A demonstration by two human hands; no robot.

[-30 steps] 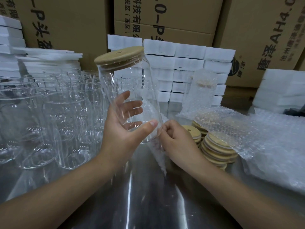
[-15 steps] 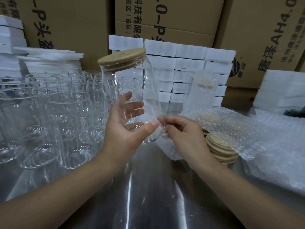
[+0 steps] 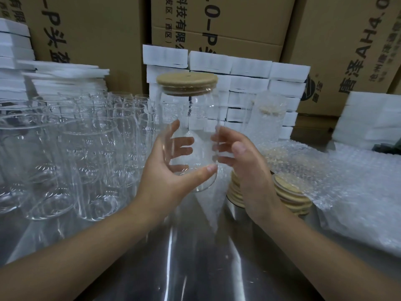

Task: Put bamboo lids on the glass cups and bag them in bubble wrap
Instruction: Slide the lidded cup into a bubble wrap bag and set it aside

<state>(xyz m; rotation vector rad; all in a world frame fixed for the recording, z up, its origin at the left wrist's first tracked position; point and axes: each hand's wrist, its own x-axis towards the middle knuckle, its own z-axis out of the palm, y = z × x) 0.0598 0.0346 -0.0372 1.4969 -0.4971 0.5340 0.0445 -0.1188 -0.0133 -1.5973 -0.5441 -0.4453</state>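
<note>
Two hands at upright lidded glass cup (image 3: 191,118): left hand (image 3: 165,181) grips low, right hand (image 3: 249,170) touches side, fingers relaxed

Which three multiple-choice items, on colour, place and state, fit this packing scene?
1. What colour is the round lid on the tall clear glass cup in the left hand? A. white B. black C. tan
2. Where do the empty clear glass cups stand? A. right of the held cup B. left of it C. on the boxes
3. The held cup is: A. lidded, unwrapped B. bagged in bubble wrap C. lidless
C: bare bamboo. B: they crowd the left side. A: lid seated, glass bare.
</note>
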